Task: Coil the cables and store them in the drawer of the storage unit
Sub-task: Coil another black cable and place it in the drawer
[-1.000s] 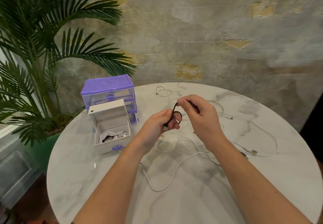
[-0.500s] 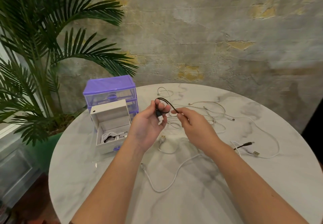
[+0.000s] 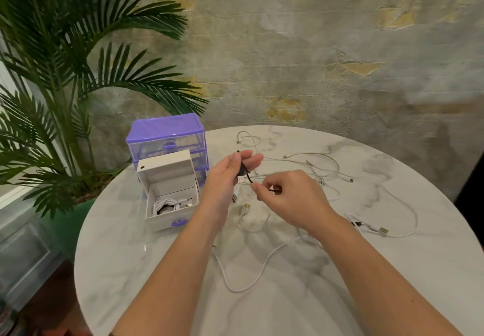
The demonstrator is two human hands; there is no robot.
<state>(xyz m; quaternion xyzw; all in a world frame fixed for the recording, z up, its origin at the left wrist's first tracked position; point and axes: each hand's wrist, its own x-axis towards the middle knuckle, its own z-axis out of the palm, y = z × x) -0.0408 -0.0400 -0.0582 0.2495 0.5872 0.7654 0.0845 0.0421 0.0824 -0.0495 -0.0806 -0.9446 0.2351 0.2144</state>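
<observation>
Hands share black cable (image 3: pixel 245 175): left hand (image 3: pixel 230 175) grip pinches its plug end as anchor; right hand (image 3: pixel 285 194) grip pinches slack for looping.

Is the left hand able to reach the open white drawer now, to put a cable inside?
Probably yes. The drawer stands pulled out, open on top, just beside the left hand, with nothing between them. But that hand holds the black cable, which the right hand also pinches.
</observation>
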